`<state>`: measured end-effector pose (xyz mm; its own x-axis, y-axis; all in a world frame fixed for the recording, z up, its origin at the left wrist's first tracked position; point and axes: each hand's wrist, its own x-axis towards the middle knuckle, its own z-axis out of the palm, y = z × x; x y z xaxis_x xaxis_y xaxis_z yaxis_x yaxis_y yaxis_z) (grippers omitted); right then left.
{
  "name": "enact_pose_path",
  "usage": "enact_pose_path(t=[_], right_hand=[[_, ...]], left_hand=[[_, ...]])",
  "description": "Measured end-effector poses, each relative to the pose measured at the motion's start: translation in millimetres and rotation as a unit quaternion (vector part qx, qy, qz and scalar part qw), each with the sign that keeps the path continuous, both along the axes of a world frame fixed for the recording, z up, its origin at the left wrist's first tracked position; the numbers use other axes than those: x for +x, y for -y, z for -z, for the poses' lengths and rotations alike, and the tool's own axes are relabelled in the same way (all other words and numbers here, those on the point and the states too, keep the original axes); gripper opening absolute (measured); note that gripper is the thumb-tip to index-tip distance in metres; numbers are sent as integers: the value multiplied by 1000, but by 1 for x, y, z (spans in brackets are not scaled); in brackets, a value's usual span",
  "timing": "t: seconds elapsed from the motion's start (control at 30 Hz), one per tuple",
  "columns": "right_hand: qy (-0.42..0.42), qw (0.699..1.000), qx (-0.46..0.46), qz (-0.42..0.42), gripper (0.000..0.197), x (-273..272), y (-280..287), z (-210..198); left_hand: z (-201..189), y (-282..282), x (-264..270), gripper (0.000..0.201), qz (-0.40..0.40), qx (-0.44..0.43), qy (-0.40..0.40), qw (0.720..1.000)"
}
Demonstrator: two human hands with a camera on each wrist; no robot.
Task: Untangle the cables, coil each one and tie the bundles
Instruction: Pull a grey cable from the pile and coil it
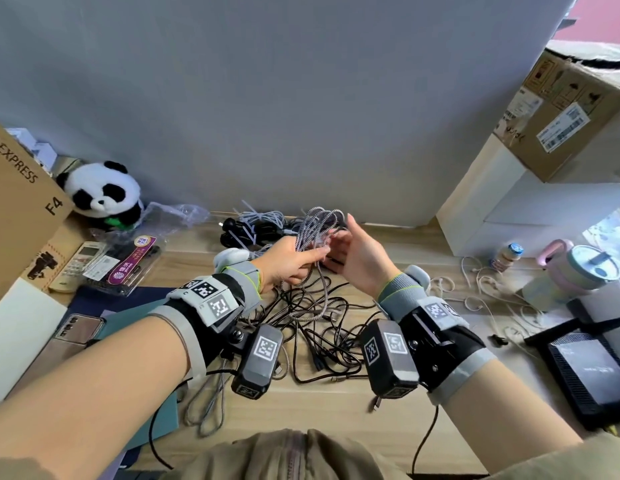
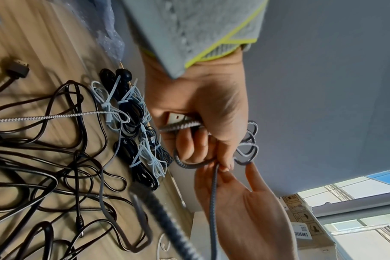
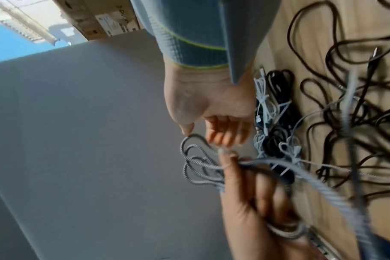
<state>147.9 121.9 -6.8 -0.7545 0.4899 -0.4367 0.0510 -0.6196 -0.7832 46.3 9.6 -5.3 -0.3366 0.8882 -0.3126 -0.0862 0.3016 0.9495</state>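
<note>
Nearest you on the bench [image 1: 336,403], the dark cable tangle [image 1: 322,327] lies loose. Above it your left hand [image 1: 288,261] clamps the braided cable [image 1: 319,223] in loops; your right hand [image 1: 357,254] hovers spread, fingers relaxed. The hanging tail could snag that tangle and drag loops free. Farther back lie the tied bundles [image 1: 256,226]. The braided cable's far plug is hidden.

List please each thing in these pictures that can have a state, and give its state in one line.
braided cable: partly coiled in loops, tail hanging to the desk, not tied
left hand: grips the braided coil
right hand: fingers relaxed at the loops, no grip
finished bundles: coiled, tied with zip ties
black cables: tangled on the desk
cardboard box: top torn open
</note>
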Motion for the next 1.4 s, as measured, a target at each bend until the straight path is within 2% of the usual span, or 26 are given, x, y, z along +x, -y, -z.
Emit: enact_pose_path(t=[0.07, 0.13, 0.17, 0.23, 0.27, 0.33, 0.47, 0.57, 0.63, 0.77, 0.87, 1.1, 1.27, 1.4], right_hand=[[55, 993, 35, -100, 54, 3, 2, 9], [79, 977, 66, -185, 55, 6, 9, 12], [82, 970, 78, -216, 46, 8, 12, 12], [79, 956, 100, -263, 15, 11, 16, 14], [81, 950, 109, -280, 9, 12, 16, 16], [96, 945, 112, -290, 15, 15, 16, 20], [105, 956, 125, -245, 21, 22, 12, 27], [75, 953, 174, -238, 36, 26, 10, 25], [54, 954, 179, -233, 40, 26, 9, 20], [19, 987, 85, -135, 29, 28, -4, 15], [-19, 996, 25, -86, 21, 27, -10, 12], [-84, 995, -42, 30, 40, 11, -7, 4], [-104, 990, -90, 44, 43, 5, -7, -5], [-150, 975, -153, 59, 37, -1, -3, -10]], left_hand=[[0, -1, -1, 21, -27, 6, -10, 1000], [1, -3, -4, 25, -50, 12, -43, 998], [2, -4, -6, 26, -60, 12, -67, 996], [6, -4, -12, 28, -74, 15, -98, 992], [8, -4, -13, 30, -82, 17, -108, 991], [9, -5, -15, 33, -102, 27, -98, 990], [4, -3, -13, 35, -120, 90, 92, 984], [2, -1, -12, 39, -94, 92, 102, 986], [1, 0, -13, 40, -86, 82, 110, 987], [-4, 4, -20, 42, -68, 53, 90, 992], [-7, 8, -19, 39, -40, 24, 60, 997], [-7, 6, -1, 40, 19, -20, 0, 1000], [-6, 5, 1, 34, 0, -11, -26, 1000], [-3, 5, 1, 33, 6, -17, -55, 998]])
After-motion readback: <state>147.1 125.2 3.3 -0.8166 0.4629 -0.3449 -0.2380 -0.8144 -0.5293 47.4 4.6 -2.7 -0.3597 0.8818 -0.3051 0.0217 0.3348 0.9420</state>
